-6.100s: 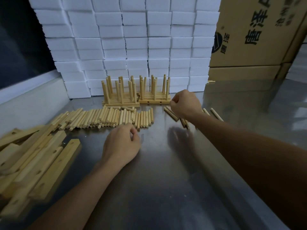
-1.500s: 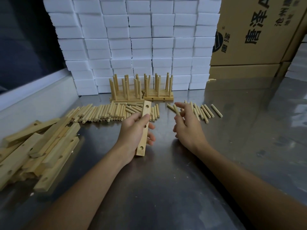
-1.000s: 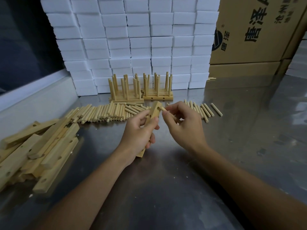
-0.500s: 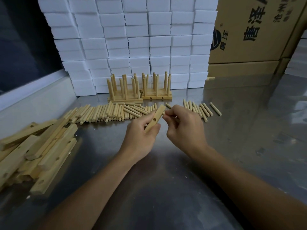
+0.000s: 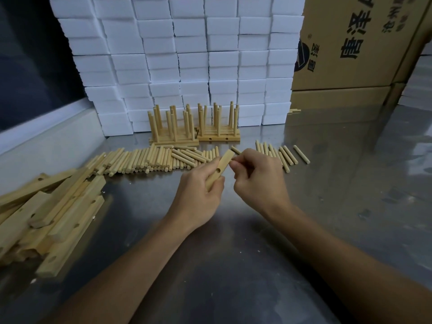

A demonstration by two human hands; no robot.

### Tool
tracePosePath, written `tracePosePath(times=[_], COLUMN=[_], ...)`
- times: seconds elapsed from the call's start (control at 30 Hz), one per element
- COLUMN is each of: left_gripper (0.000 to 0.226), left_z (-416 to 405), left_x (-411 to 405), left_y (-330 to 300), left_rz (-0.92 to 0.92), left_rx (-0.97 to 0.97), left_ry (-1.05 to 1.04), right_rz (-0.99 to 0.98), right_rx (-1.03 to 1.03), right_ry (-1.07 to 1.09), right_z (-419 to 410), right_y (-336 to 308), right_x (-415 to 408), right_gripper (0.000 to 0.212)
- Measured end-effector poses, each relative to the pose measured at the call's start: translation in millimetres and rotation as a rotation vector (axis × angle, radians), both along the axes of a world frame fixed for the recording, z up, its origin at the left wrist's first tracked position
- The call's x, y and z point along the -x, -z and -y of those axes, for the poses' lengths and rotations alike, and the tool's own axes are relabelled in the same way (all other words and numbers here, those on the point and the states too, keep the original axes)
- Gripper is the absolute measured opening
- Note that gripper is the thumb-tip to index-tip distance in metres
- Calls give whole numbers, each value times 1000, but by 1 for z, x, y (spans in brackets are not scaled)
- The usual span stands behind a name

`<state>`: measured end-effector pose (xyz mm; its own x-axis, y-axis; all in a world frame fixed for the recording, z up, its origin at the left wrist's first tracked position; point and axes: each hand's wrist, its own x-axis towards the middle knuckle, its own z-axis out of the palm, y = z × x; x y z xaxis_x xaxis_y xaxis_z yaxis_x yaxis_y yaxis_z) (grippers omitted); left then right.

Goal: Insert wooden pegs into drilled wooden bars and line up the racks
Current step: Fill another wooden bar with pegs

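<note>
Now you are at the peg-inserting step: your left hand (image 5: 198, 195) grips a drilled bar (image 5: 221, 169) above the middle of the steel table (image 5: 327, 206), and your right hand (image 5: 257, 176) pinches a peg (image 5: 232, 162) at its far end. Next, I think, you must aim it straight into the hole and push.

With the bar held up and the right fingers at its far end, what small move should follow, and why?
Probably push the peg home into the bar's end hole. The left hand grips the drilled bar tilted off the table, and the right hand pinches the peg against its far end. The middle hole is empty, and spare pegs lie just beyond the right hand for it.
</note>
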<state>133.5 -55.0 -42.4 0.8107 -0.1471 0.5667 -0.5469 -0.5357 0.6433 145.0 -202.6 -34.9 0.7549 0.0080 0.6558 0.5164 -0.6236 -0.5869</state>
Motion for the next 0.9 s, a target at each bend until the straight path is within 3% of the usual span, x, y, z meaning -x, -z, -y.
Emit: tracePosePath(times=[0.07,0.27,0.4,0.47,0.67,0.77,0.9], left_gripper=[48,50,56,48,27,24,12], left_z=[0,-5,-9,-9,-4,-2,5], left_x=[1,-2,-6,-7,-4,-2,3], left_y=[0,1,-1,-2,-8,-8,-7], left_rz=[0,-34,-188,-263,-386,-348,-469], left_rx=[-15,-66,101,205,322,266,381], left_ry=[6,6,50,15,-7,-4,61], right_rz=[3,-588,-660,-696,-496,-370,-201], right_rx=[5,-430,-671,-777,-650,-523,-382], right_ry=[7,-165,-281,-391,-431,-343,-202], right_z=[0,8,12,15,17,13,8], right_y=[-1,-17,-29,-36,-37,-32,-19], right_x=[-1,-3,-3,-3,-2,-3,-6], right_gripper=[12,21,6,14,17,13,10])
